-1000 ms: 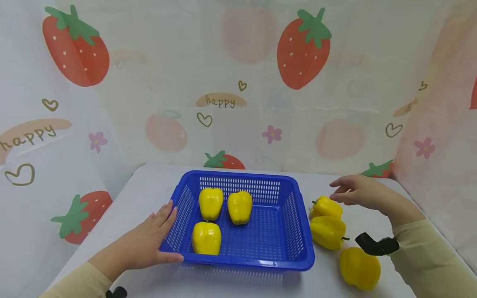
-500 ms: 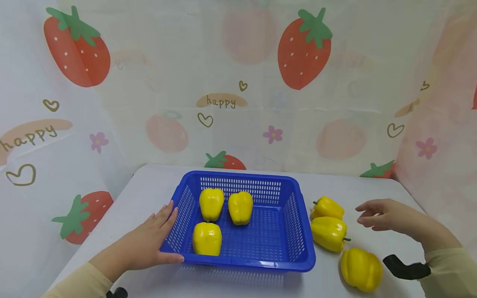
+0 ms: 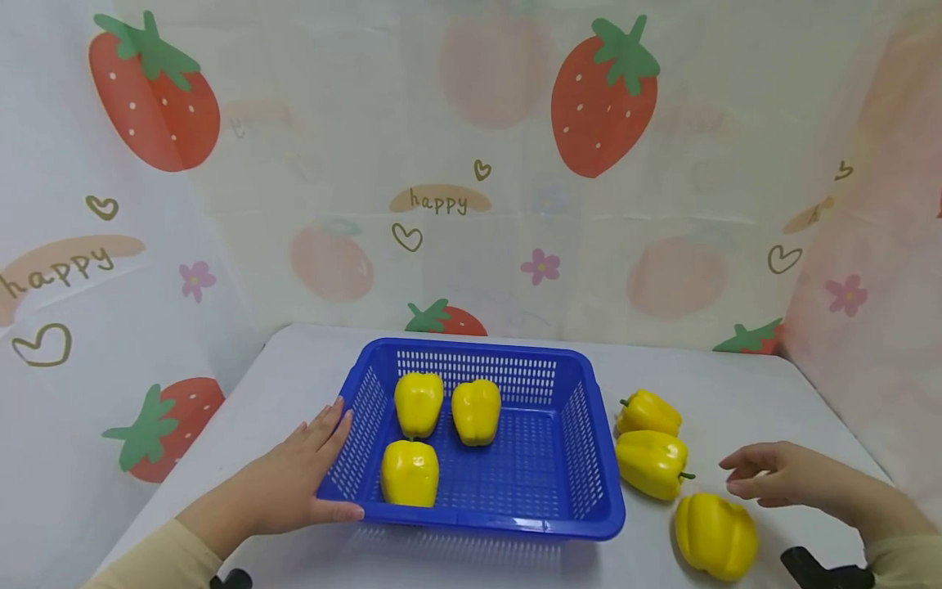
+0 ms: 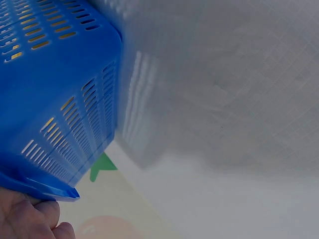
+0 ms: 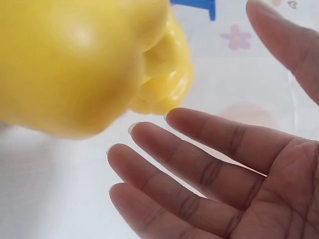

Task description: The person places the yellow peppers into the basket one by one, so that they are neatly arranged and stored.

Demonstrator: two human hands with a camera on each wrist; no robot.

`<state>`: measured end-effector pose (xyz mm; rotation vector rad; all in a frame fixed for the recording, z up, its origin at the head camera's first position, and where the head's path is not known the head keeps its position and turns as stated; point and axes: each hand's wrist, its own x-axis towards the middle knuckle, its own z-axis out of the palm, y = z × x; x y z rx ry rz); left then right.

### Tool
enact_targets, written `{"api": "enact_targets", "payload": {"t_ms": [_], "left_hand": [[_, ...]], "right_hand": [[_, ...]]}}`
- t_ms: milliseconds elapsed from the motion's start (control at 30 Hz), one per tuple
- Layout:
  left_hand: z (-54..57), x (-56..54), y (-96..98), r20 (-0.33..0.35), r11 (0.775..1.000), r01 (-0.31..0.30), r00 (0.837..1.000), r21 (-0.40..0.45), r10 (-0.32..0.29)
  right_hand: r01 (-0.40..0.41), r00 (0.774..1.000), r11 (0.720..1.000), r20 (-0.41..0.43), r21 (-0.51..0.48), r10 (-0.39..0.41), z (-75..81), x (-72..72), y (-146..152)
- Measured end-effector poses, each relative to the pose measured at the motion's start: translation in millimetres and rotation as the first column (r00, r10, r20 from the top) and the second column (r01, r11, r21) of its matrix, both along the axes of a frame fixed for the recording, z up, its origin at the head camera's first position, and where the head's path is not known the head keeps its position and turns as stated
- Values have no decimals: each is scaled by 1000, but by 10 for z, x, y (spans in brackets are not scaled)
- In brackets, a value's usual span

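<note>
A blue plastic basket (image 3: pixel 500 514) with slotted walls stands mid-table, holding three yellow bell peppers (image 3: pixel 410 474). My left hand (image 3: pixel 283 484) rests on its left rim, fingers straight, thumb along the near corner; the left wrist view shows the basket's outside wall (image 4: pixel 55 79). To the basket's right, my right hand (image 3: pixel 798 481) hovers with relaxed, spread fingers and holds nothing. Just below and left of it lies one yellow bell pepper (image 3: pixel 715 537), which fills the upper left of the right wrist view. Two more, a front pepper (image 3: pixel 652 464) and a back pepper (image 3: pixel 648 412), lie against each other beside the basket.
A white cloth covers the table (image 3: pixel 309 352). Behind and at both sides hangs a curtain (image 3: pixel 471 262) printed with strawberries, hearts and flowers. Black wrist mounts (image 3: pixel 824 568) show near both sleeves.
My right hand has moved away from the back pepper, to the right and toward me, and is now above the nearest loose pepper. The left hand and basket stay put.
</note>
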<state>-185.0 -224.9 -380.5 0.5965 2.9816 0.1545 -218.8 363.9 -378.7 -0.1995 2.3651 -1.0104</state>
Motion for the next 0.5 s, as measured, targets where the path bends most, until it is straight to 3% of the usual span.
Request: {"api": "enact_targets", "payload": {"t_ms": [267,500], "left_hand": [[-2,-5,-2,-6,1000,4,1000,-2,-4],[0,-4,-1,1,1000,2,1000,7,-2]], "right_hand": [[-110,994,993,-19,35,111,-155,68,58],[-111,994,993,19,31,111,-236,85,38]]}}
